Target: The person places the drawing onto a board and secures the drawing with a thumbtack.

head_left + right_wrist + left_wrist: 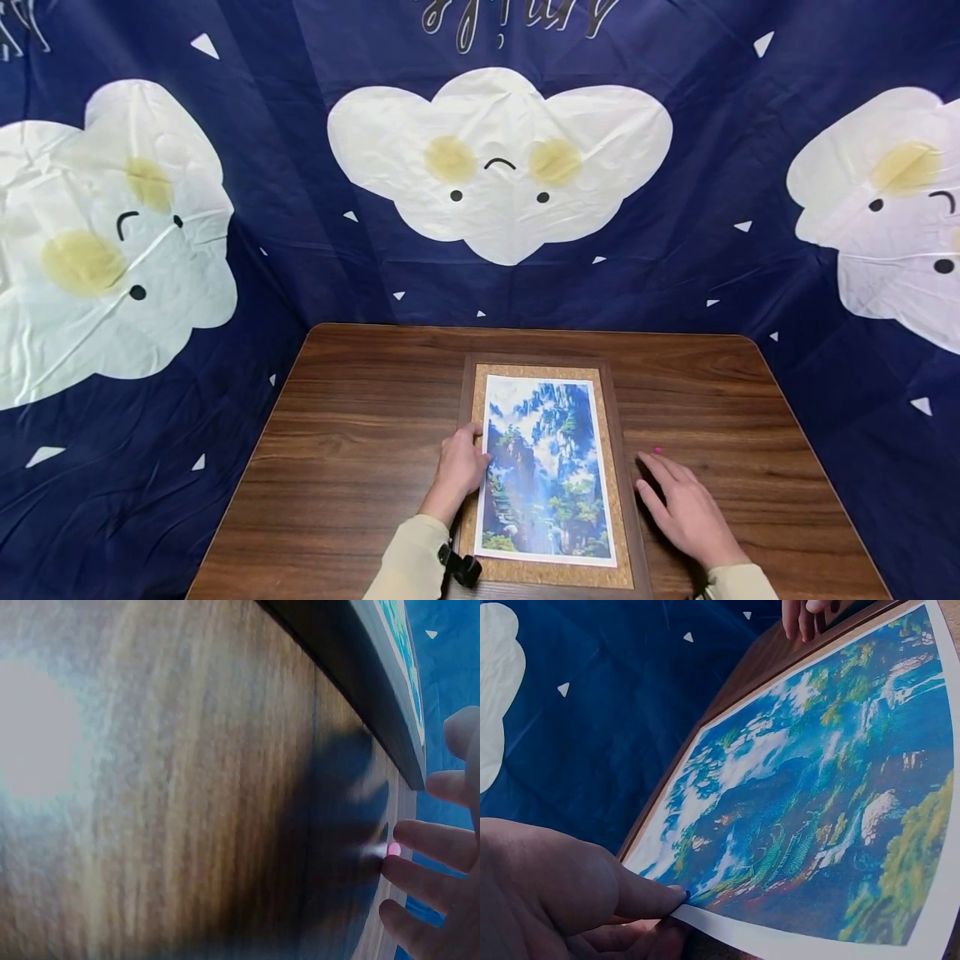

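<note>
A landscape print with a white border lies over a cork board in a brown wooden frame. My left hand is at the print's left edge. In the left wrist view, the thumb lies on the white border and the other fingers are below, pinching the paper, whose edge is slightly raised. A small dark blue spot shows at the thumb tip. Right of the frame, my right hand hovers over the table with fingers spread. Close to its fingertips is a small pink object, perhaps a pushpin.
The framed board lies on a dark wood-grain table. Behind and beside the table hangs a navy cloth with white clouds and small triangles. A black strap with a device sits on my left wrist.
</note>
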`<state>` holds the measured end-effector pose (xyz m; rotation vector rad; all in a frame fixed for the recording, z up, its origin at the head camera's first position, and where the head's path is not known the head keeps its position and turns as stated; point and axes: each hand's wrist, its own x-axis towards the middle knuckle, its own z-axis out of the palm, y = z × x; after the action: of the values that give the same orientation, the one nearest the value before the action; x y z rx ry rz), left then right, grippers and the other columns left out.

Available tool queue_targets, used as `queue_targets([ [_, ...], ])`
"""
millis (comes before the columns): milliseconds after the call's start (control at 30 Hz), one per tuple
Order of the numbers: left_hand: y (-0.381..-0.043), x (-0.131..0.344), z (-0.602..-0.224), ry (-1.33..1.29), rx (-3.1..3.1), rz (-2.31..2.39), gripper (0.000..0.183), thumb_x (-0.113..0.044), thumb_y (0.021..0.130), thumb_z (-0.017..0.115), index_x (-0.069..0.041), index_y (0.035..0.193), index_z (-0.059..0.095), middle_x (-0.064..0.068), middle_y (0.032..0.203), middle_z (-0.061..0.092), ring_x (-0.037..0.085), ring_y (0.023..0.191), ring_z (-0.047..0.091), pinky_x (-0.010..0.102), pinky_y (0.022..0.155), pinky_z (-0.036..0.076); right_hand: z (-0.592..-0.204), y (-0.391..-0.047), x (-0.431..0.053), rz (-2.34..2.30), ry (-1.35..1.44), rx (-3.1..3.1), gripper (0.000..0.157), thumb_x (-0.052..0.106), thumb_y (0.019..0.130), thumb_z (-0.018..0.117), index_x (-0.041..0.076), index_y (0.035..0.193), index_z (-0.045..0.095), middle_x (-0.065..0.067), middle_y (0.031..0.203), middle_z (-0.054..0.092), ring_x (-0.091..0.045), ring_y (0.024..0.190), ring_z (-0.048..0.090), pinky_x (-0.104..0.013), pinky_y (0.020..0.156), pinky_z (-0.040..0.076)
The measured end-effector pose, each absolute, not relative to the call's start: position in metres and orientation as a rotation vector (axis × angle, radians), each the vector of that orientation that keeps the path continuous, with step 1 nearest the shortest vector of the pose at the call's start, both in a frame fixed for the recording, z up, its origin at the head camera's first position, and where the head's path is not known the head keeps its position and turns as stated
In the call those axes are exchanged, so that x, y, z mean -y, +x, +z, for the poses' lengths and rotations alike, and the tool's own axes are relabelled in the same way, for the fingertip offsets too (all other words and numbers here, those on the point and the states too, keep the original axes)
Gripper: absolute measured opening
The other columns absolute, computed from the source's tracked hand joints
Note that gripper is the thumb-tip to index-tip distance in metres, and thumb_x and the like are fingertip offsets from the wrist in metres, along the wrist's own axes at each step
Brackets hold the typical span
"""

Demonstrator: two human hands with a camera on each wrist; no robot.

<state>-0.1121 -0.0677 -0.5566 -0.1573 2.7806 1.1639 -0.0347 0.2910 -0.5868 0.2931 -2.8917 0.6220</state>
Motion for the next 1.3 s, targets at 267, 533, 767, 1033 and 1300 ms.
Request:
queue_targets([
  [267,-0.112,0.069,-0.556,-0.155,-2.783,1.154,0.038,-0.002,0.085,0.083,-0.003,0.120,0.069,0.004,0.074,0.061,0.023,0.077,0.061,0.043,0.076,0.054,-0.585,-0.038,-0.298,0.623,0.259,2.820,0.039,0.022,0.101,0.069,0.001,0.135,0.067,-0.023,0.133,0.066,-0.044,0.121,0.062,-0.063,0.099,0.047],
  [533,-0.111,0.070,-0.556,-0.152,-2.779,1.172,0.038,0.000,0.085,0.083,-0.003,0.120,0.069,0.004,0.074,0.060,0.023,0.076,0.059,0.042,0.075,0.053,-0.585,-0.044,-0.305,0.610,0.239,2.758,0.038,0.016,0.095,0.076,0.000,0.129,0.069,-0.021,0.123,0.069,-0.043,0.114,0.064,-0.062,0.092,0.050],
  [767,-0.111,0.070,-0.557,-0.150,-2.784,1.175,0.038,-0.001,0.084,0.083,-0.002,0.120,0.069,0.004,0.074,0.060,0.025,0.079,0.060,0.043,0.077,0.054,-0.584,-0.049,-0.311,0.631,0.206,2.723,0.038,0.013,0.091,0.078,-0.002,0.125,0.070,-0.021,0.117,0.069,-0.043,0.109,0.065,-0.061,0.090,0.051],
  [1033,-0.110,0.071,-0.558,-0.149,-2.783,1.189,0.038,-0.001,0.084,0.083,-0.003,0.120,0.070,0.002,0.072,0.060,0.022,0.076,0.059,0.042,0.075,0.053,-0.587,-0.059,-0.317,0.644,0.172,2.746,0.037,0.011,0.090,0.081,-0.002,0.122,0.071,-0.020,0.111,0.070,-0.043,0.104,0.068,-0.062,0.088,0.053],
  [1300,-0.111,0.070,-0.559,-0.136,-2.797,1.194,0.037,0.000,0.083,0.083,-0.003,0.118,0.071,0.002,0.071,0.060,0.023,0.075,0.059,0.042,0.075,0.053,-0.590,-0.065,-0.318,0.629,0.182,2.753,0.029,0.007,0.089,0.081,-0.001,0.115,0.074,-0.016,0.106,0.071,-0.040,0.100,0.069,-0.061,0.084,0.054],
])
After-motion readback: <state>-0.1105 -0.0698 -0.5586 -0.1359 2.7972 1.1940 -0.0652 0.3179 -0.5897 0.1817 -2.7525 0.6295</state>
